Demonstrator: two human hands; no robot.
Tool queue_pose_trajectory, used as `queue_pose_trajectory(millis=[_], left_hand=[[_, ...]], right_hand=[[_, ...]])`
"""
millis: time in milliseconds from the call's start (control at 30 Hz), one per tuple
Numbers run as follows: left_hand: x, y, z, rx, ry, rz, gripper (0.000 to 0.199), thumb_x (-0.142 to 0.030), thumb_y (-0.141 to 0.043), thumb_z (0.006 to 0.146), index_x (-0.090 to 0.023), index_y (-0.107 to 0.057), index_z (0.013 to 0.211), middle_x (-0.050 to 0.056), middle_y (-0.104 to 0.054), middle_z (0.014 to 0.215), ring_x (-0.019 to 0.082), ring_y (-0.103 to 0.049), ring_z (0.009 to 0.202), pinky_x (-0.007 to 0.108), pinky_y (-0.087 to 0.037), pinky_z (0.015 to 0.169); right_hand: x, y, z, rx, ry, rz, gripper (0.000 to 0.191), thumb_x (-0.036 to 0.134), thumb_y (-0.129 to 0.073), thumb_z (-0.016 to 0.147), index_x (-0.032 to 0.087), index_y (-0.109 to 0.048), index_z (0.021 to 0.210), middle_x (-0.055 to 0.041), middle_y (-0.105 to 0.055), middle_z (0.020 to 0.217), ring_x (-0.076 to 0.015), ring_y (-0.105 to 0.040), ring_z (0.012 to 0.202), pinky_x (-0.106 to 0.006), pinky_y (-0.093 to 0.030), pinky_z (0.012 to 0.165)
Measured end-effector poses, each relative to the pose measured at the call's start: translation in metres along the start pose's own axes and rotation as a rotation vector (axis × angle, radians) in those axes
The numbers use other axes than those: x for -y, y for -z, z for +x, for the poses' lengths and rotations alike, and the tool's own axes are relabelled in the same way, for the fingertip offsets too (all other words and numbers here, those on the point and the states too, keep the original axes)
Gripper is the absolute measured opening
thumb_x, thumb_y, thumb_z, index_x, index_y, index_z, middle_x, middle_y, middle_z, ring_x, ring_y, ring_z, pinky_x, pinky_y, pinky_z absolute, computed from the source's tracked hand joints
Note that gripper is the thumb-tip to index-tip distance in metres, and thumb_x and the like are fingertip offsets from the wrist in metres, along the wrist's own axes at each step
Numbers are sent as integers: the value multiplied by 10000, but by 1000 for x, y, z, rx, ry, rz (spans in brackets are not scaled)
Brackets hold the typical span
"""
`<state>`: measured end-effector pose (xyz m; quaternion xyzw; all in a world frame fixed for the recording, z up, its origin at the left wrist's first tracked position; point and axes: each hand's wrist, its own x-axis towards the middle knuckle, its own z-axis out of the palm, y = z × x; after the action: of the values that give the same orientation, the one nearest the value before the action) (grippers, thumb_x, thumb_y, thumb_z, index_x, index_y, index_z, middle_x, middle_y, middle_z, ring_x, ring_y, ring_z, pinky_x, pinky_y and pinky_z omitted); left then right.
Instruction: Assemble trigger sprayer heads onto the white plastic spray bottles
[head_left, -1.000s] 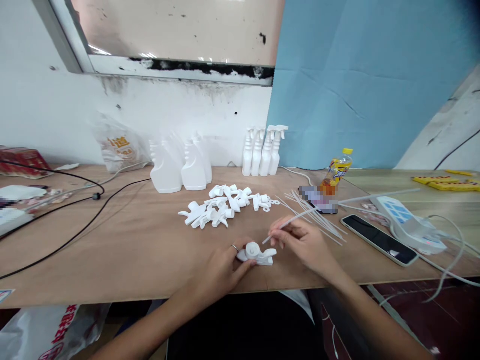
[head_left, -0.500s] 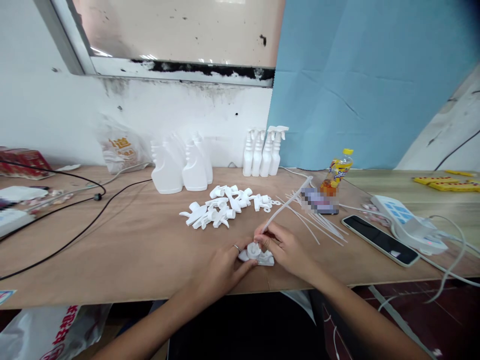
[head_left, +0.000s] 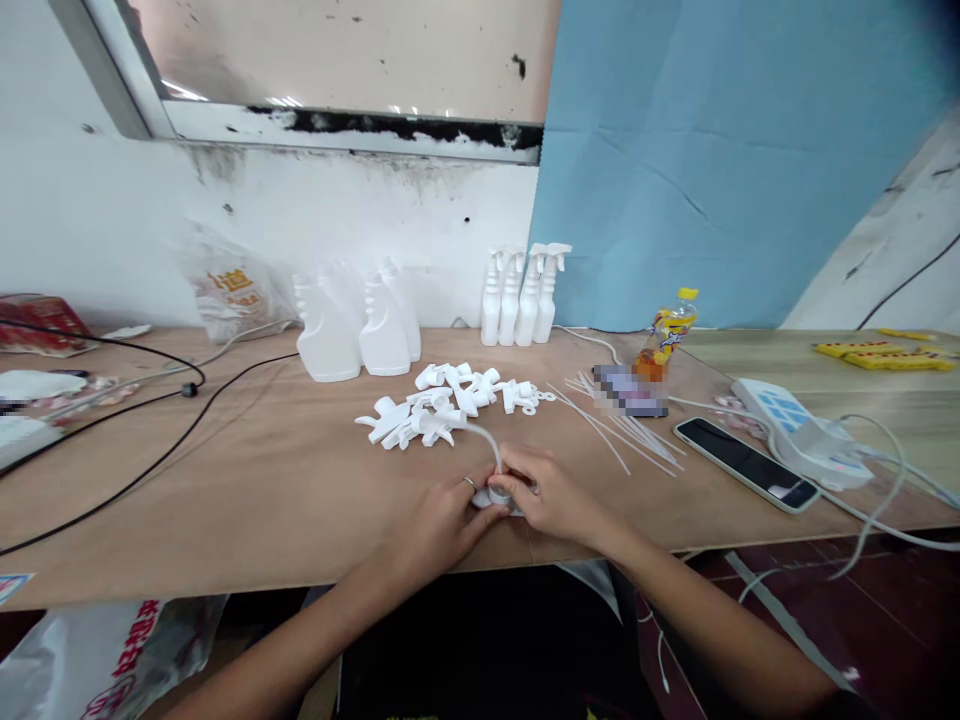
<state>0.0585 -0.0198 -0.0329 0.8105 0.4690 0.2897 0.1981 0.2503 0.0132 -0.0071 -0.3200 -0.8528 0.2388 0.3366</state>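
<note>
Near the table's front edge, my left hand [head_left: 450,515] is closed round a white spray trigger head [head_left: 482,498], which lies largely hidden under my fingers. My right hand [head_left: 541,492] pinches a thin translucent plastic tube [head_left: 491,442] close to its lower end, right over the round collar of the spray head. The tube bends up and away to the left. Whether its end sits inside the collar cannot be seen. Beyond my hands lies a pile of white spray trigger heads [head_left: 439,400], and to the right several loose tubes [head_left: 630,435] are spread out.
White bottles without tops [head_left: 330,345] stand at the back left, bottles with spray heads [head_left: 517,305] at the back centre. To the right are a drink bottle [head_left: 667,335], a phone [head_left: 742,462] and a power strip [head_left: 795,430]. A black cable [head_left: 180,440] crosses the left side.
The tube, which leaned up to the right, now curves to the left. My right hand has moved slightly left and lower over the spray head, covering more of it.
</note>
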Motion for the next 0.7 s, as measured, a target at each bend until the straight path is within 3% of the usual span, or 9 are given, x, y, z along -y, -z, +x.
queue_pose_trajectory(millis=[133,233,267,333,367,467,567,700], left_hand=[[3,0,0,14,23,4,309,-475,-543,948,-207,-673,1033,37,-700,795,192,-639,696,294,-477,661],[2,2,0,9,27,-102,315,-437,-547,951,-224,-631,1168,29,-719,871,173,-639,710,286,-487,666],[1,3,0,-7,36,-151,325,-431,-551,948,-225,-616,1190,26,-722,892,168,-642,715,284,-495,671],[-4,5,1,-67,64,-237,326,-439,-574,930,-213,-610,1163,30,-724,921,165,-650,738,286,-514,690],[-6,7,2,-102,69,-270,321,-441,-591,917,-206,-611,1135,34,-724,936,165,-655,754,289,-523,704],[-11,16,5,-124,30,-274,317,-424,-631,887,-205,-606,1116,37,-721,981,153,-656,753,298,-538,741],[0,44,16,-132,-30,-120,404,-422,-662,863,-227,-579,1207,30,-704,1025,141,-651,733,310,-542,762],[48,120,50,-471,24,167,474,-484,-638,869,-202,-563,1243,58,-651,1104,170,-646,842,310,-534,741]], right_hand=[[0,-1,-2,8,-38,57,251,291,-522,979,198,-524,745,17,-521,716,-134,-486,680,-262,-366,647],[-4,-1,-8,-18,-18,144,146,336,-596,944,205,-605,879,-11,-584,888,-147,-547,811,-268,-425,755],[-5,0,-10,-36,-29,169,168,346,-670,892,215,-614,982,-23,-597,979,-158,-561,867,-276,-439,795],[-8,0,-14,-68,-90,218,405,342,-783,781,228,-590,1119,-37,-606,1094,-181,-577,939,-292,-456,834],[-8,1,-15,-73,-136,249,436,344,-803,752,223,-592,1114,-35,-620,1081,-187,-584,935,-294,-462,823],[-6,6,-14,-66,-255,392,295,384,-771,764,196,-604,917,-22,-668,959,-194,-612,873,-296,-474,779],[-4,18,-13,-146,-314,491,347,424,-783,720,200,-532,806,-42,-699,1042,-211,-640,880,-302,-495,759],[-21,38,-16,-409,-345,390,420,442,-800,690,220,-446,738,-27,-695,906,-222,-654,797,-296,-489,669]])
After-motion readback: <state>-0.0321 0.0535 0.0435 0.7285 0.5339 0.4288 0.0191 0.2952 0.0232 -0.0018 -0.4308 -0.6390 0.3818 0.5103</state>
